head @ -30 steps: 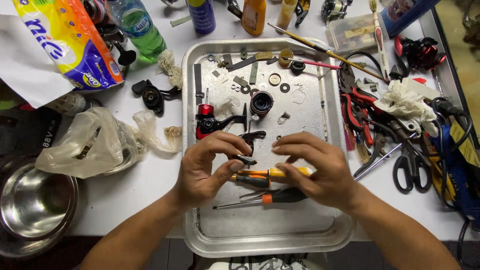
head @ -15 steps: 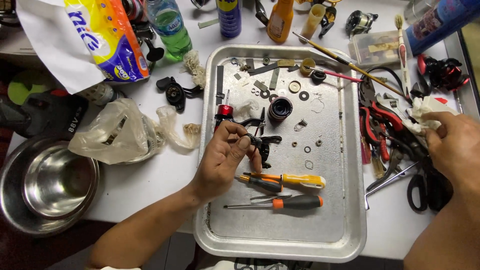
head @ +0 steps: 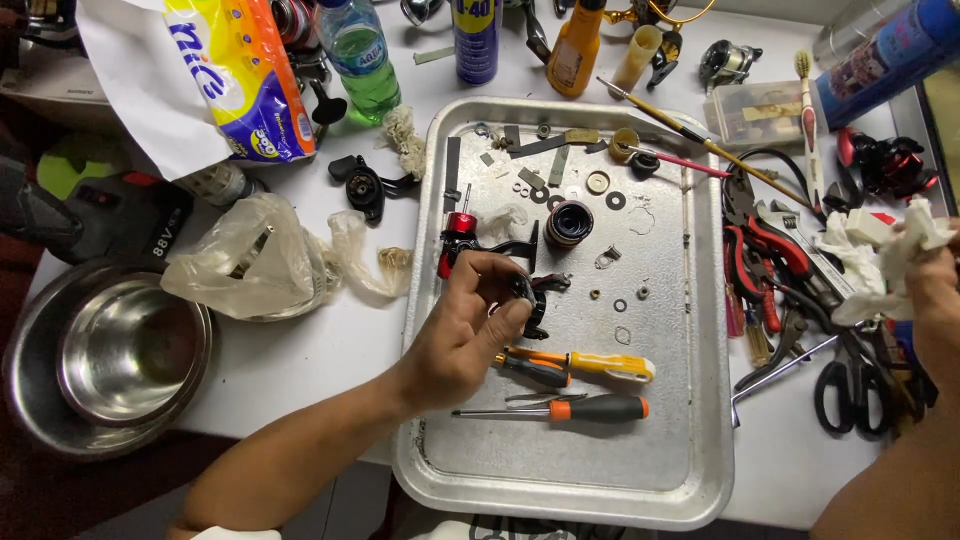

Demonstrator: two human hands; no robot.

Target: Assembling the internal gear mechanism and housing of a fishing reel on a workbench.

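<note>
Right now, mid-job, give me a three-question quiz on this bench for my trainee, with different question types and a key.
1. True or false: the left hand holds a black fishing reel part over the metal tray.
2. What does the right hand grip? A) scissors B) white tissue C) a toothbrush
3. Fill in: the two screwdrivers with orange on their handles lie ___ the tray.

Key:
1. True.
2. B, the crumpled white tissue, off the tray's right side above the pliers.
3. Inside, on its floor near the left hand.
</note>
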